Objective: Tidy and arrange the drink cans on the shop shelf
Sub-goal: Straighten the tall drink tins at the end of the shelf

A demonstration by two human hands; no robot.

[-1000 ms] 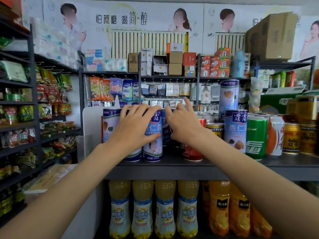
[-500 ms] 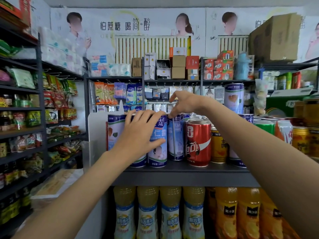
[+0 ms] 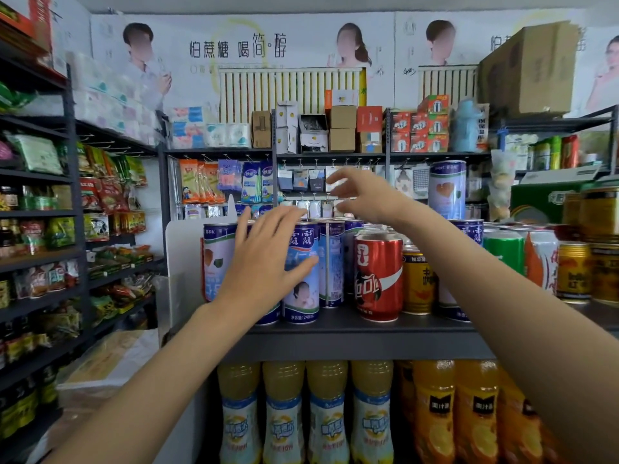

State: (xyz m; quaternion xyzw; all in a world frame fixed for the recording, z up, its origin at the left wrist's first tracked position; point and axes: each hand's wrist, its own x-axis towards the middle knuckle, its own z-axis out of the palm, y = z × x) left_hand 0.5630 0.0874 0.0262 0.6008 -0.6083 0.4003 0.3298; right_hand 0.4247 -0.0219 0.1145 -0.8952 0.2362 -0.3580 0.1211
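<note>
cans point(image 3: 301, 272) tall, blue-white, upright; red can point(image 3: 378, 276) beside them

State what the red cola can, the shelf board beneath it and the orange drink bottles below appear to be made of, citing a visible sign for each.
Red cola can: glossy printed metal, probably aluminium; bright rim.
Shelf board: likely matt dark painted metal; thin, flat edge.
Orange drink bottles: clear plastic; juice shows through.

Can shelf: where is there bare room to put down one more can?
A bare strip of shelf runs along the front edge, before the red can and the blue cans. Behind, the cans stand packed, with no gap visible.
</note>
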